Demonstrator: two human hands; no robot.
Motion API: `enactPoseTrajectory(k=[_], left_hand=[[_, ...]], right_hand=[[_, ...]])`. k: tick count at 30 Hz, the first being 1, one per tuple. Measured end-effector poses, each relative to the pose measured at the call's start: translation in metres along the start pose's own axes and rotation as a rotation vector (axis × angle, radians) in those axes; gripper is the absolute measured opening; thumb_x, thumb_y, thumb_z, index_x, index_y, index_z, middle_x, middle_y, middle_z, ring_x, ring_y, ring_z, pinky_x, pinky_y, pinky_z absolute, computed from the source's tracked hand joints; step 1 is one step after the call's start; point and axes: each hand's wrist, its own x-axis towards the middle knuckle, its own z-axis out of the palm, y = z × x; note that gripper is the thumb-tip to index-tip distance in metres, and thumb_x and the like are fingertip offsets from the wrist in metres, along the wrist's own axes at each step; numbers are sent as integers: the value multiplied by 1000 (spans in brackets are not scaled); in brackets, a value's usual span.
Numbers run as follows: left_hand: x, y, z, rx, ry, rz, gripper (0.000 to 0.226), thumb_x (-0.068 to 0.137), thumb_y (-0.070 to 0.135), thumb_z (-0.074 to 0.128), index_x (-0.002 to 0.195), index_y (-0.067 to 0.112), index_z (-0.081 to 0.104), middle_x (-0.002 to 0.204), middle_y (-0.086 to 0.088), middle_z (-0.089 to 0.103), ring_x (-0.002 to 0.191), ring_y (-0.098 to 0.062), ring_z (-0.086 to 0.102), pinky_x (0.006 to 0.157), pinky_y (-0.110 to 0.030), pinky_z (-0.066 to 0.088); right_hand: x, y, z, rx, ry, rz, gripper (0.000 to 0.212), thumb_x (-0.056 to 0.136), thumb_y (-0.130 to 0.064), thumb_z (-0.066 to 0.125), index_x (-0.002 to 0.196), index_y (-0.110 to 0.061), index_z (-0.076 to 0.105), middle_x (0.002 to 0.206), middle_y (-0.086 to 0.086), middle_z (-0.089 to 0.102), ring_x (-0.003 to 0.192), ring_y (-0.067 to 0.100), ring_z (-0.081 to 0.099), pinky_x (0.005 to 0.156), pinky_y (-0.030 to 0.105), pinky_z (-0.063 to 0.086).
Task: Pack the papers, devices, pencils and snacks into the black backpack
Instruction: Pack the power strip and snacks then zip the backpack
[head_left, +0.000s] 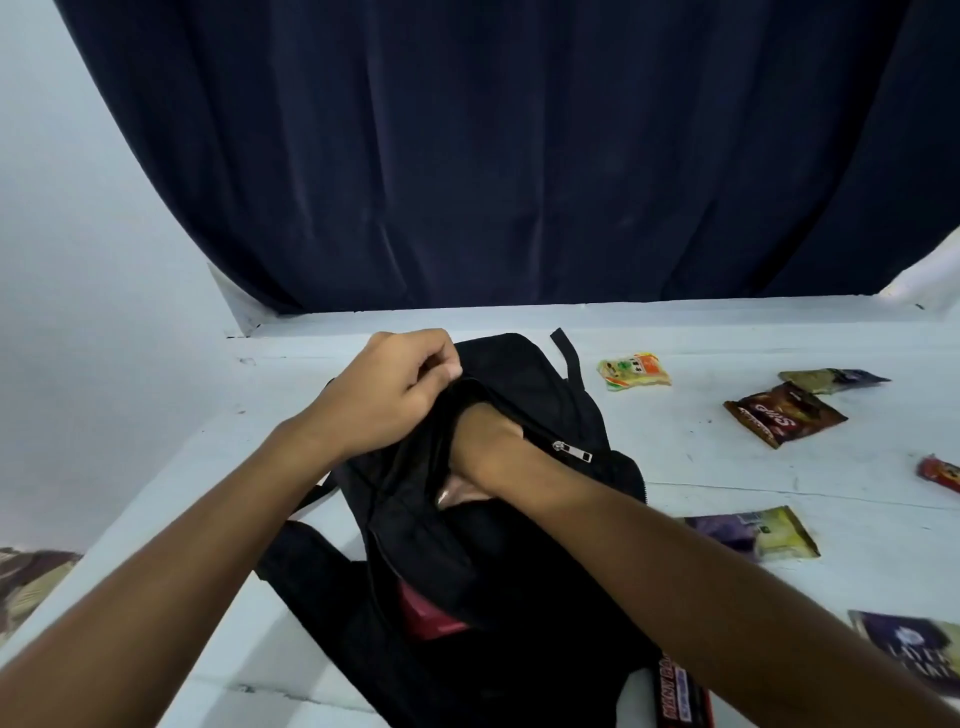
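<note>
- On the pale table (727, 332), black backpack (519, 597) lying at centre, mouth of its zipped compartment gaping towards twelve o'clock, zipper pull (571, 451) resting at the opening's three o'clock edge.
- Left hand (395, 395) at the bag's eleven o'clock: fingers curled, pinching the rim of the opening and lifting it.
- Right hand (493, 441) sunk into the compartment to the knuckles; fingers hidden by fabric, so clenched, released or grasping cannot be told.
- Inside, something pale (452, 493) showing under the right wrist; a red item (421, 618) peeking from a lower fold at six o'clock. Neither identifiable.
- Still outside: yellow-orange snack packet (634, 371) at one o'clock, brown packet (784, 415) and olive packet (831, 380) at two o'clock, red wrapper (940, 473) at three o'clock by the frame edge, purple-and-yellow packet (753, 532) just beside the right forearm, dark packet (914, 657) at four o'clock, chocolate bar (680, 699) touching the bag at five o'clock.
- Step in hand, by judgement: seating an item deep in the compartment; snack packing only partly done.
- Next move likely calls for drawing the right hand out without snagging the zipper, holding the mouth open, then reaching for the nearest packet.
</note>
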Motion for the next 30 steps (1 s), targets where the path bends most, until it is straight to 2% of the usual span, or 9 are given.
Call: enactPoseTrajectory(k=[2,4,6,8,10,15,21,25,30], left_hand=[[0,-2,-2,0,-2,6,13,86,28,49,79,23,59,71,-4,66,68,-23,59,67,-41,49],[0,-5,-2,15,7,17,12,88,26,50,80,22,58,69,-5,64,64,-20,56,63,-38,47],[0,-8,-1,35,4,31,11,92,17,54,82,21,57,67,-3,62,61,-15,53,57,-32,42],[-1,-7,4,42,-5,58,14,93,6,55,87,18,55,68,0,59,61,-13,49,57,-22,37],[-3,-4,8,68,-13,110,18,90,0,47,91,18,49,71,0,53,61,-13,44,57,-18,35],[-11,-10,21,254,-9,133,33,76,7,35,73,13,68,81,-1,53,63,-24,53,56,-32,43],[-19,-1,36,409,-11,37,43,77,42,50,91,9,74,89,1,56,73,-22,60,65,-37,52],[-23,-1,40,526,-80,32,50,65,5,70,114,8,64,110,-4,56,92,-29,63,61,-44,56],[-24,5,29,580,-32,118,71,56,-9,59,125,8,59,136,-5,55,94,-33,64,56,-43,56]], right_hand=[[19,8,1,159,-162,117,35,93,-46,47,84,-12,51,109,8,55,103,20,47,100,27,34],[23,23,4,301,-193,132,39,100,-39,34,109,-8,56,124,7,50,116,20,46,105,29,30],[19,31,7,250,84,8,38,97,-39,35,116,-17,60,124,5,57,115,19,52,104,29,36],[7,31,7,237,212,-37,26,94,-37,41,93,-21,62,99,0,62,91,15,56,91,26,44],[-8,21,4,168,181,-119,17,95,-26,48,90,-15,59,92,2,58,82,16,54,80,25,45],[-40,6,15,52,154,-22,58,85,-41,49,136,-13,42,135,15,41,120,34,49,91,38,41],[-56,34,9,7,-48,-227,73,84,-55,50,140,-13,33,144,14,29,133,29,30,104,41,38],[-60,35,5,-176,122,-341,47,88,-41,59,118,-4,54,126,21,45,119,35,40,93,40,41],[-44,37,0,-472,349,-358,57,91,-14,53,143,-8,30,141,22,37,128,33,39,107,32,29]])
